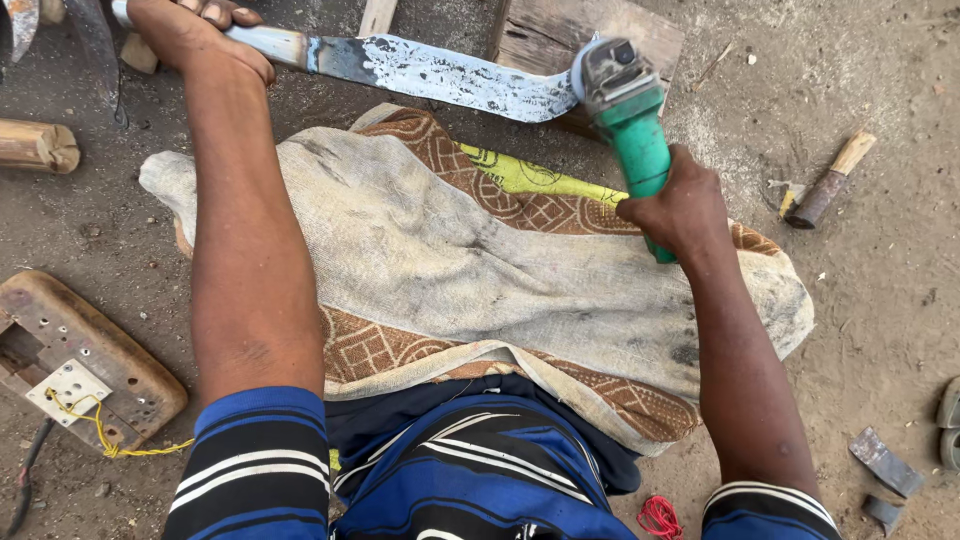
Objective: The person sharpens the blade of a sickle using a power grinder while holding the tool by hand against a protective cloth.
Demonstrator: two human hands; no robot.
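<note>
Over the cloth-draped lap | machete blade gripped at its handle by left hand | green angle grinder clasped by right hand, disc at edge | light, even passes are advised

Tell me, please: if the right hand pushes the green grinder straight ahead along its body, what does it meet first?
Probably the long metal blade, which the grinder in the right hand already seems to touch; the wooden block lies just beyond. The left hand grips the blade's handle.

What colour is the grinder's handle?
Green. The right hand grips the grinder by its green handle, clearest in the head view.
</note>
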